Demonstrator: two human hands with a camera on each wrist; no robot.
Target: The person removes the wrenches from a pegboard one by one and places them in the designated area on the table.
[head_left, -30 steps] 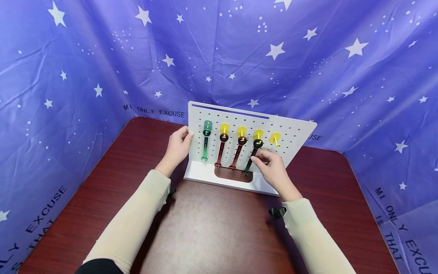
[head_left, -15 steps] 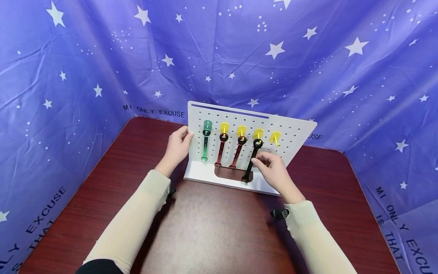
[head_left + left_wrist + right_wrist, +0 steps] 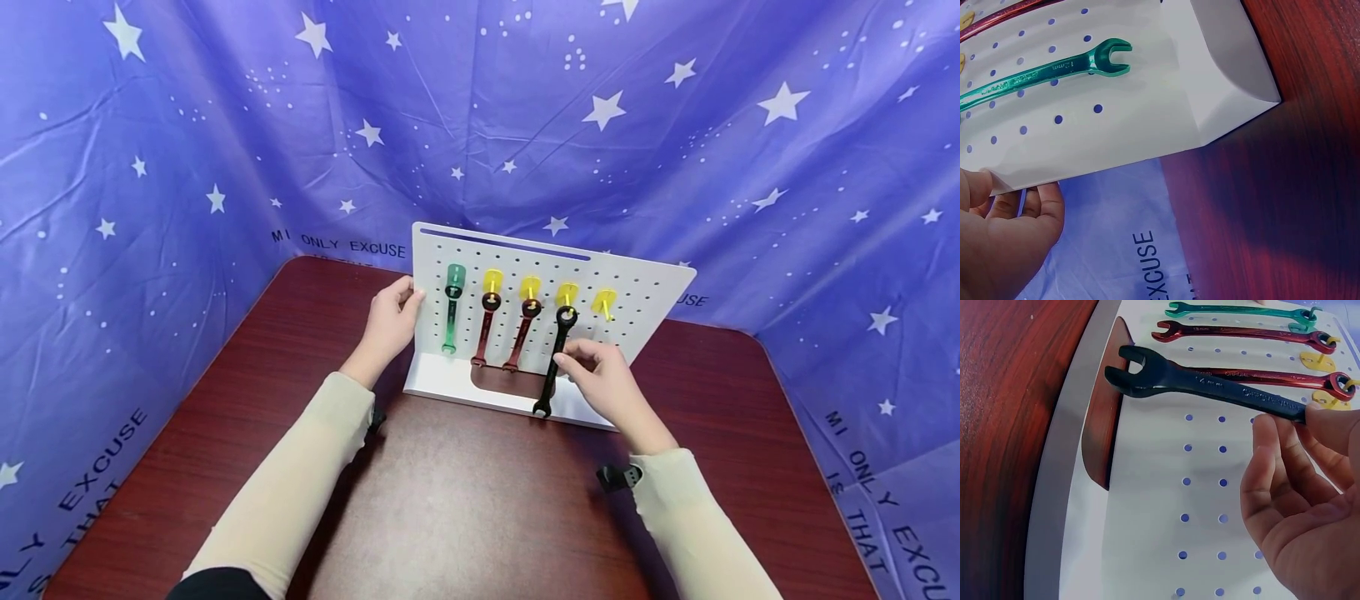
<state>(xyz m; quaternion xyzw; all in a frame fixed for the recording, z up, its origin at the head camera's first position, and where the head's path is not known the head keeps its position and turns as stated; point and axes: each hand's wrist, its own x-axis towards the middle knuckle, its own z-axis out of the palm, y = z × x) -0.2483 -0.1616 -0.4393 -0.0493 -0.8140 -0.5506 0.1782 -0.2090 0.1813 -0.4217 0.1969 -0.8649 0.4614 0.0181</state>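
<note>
A white pegboard (image 3: 442, 375) stands on the table. My left hand (image 3: 390, 317) grips its left edge, thumb in front and fingers behind. My right hand (image 3: 603, 379) pinches the shaft of a black combination wrench (image 3: 1204, 384) between thumb and fingers. The wrench's ring end is at a yellow hook (image 3: 567, 292); whether the hook still passes through the ring cannot be told. Its open end tilts out from the board. To the left hang two red wrenches (image 3: 485, 333) on yellow hooks and a green wrench (image 3: 1035, 75) on a green hook (image 3: 456, 275).
A bare yellow hook (image 3: 604, 302) sits at the right of the row. The board's base has a rounded cutout (image 3: 502, 381) below the wrenches. Dark red wooden table (image 3: 450, 500) surrounds it, with a blue star-printed curtain (image 3: 480, 125) behind and at both sides.
The black wrench's open end has swung out from the board toward me, and my right hand has come slightly down and nearer with it. My left hand stays on the board's edge.
</note>
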